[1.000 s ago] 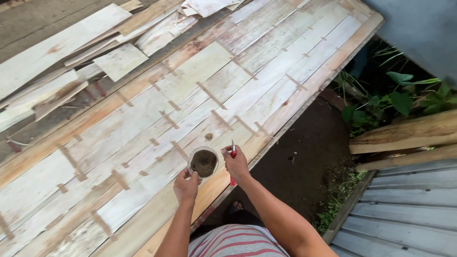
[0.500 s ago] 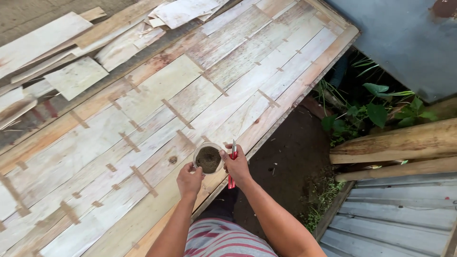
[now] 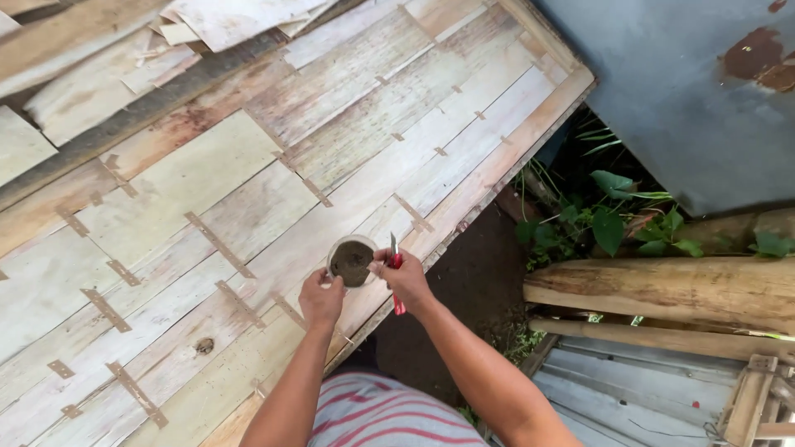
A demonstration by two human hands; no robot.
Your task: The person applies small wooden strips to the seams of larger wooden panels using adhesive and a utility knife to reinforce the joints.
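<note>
My left hand (image 3: pixel 321 299) holds a small round container (image 3: pixel 351 261) by its near rim; brown paste fills it. My right hand (image 3: pixel 404 277) touches the container's right side and grips a thin tool with a red handle (image 3: pixel 396 273), its metal blade pointing up beside the cup. Both hands hover over the near edge of a large panel (image 3: pixel 248 207) made of pale wood veneer strips joined by small brown patches.
Loose veneer sheets (image 3: pixel 224 21) lie piled at the panel's far end. To the right, past the panel edge, are dark soil (image 3: pixel 464 290), green plants (image 3: pixel 613 219), thick wooden beams (image 3: pixel 662 290), a grey sheet (image 3: pixel 679 91) and corrugated metal (image 3: pixel 629 397).
The view has shifted left and forward along the panel. My hands keep the container and the red-handled tool together, and hold much the same pose.
</note>
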